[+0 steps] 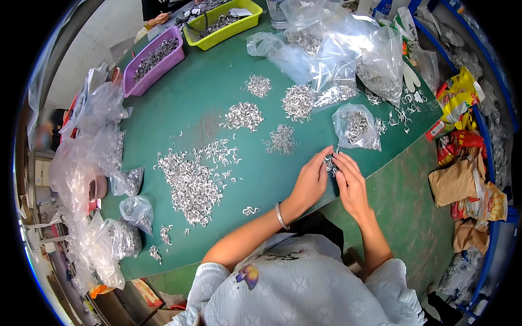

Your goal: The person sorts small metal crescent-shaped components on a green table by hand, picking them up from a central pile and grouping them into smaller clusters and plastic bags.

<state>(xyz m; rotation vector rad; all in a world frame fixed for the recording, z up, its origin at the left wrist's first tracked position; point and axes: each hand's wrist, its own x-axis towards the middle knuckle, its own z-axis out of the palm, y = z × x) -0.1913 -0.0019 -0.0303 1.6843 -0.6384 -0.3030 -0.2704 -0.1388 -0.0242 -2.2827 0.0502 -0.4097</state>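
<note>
A broad green tabletop (217,98) fills most of the view, its near edge curving from lower left up to the right. Clear plastic bags (337,49) of small silvery metal clips crowd the far right side, and more crumpled bags (92,163) line the left edge. At the far end stand a purple tray (155,57) and a yellow-green tray (223,24), both holding the same clips. The biggest loose heap of clips (190,185) lies left of centre, with smaller piles (242,115) scattered beyond it; bare green surface stays open between the heap and the hands, and toward the far trays. A small filled bag (356,126) sits just beyond the hands. Close to the near edge, the left hand (311,182) and right hand (350,182) meet, fingertips pinched together on a small cluster of clips (330,163), shiny, curled and tangled, held just above the tabletop.
</note>
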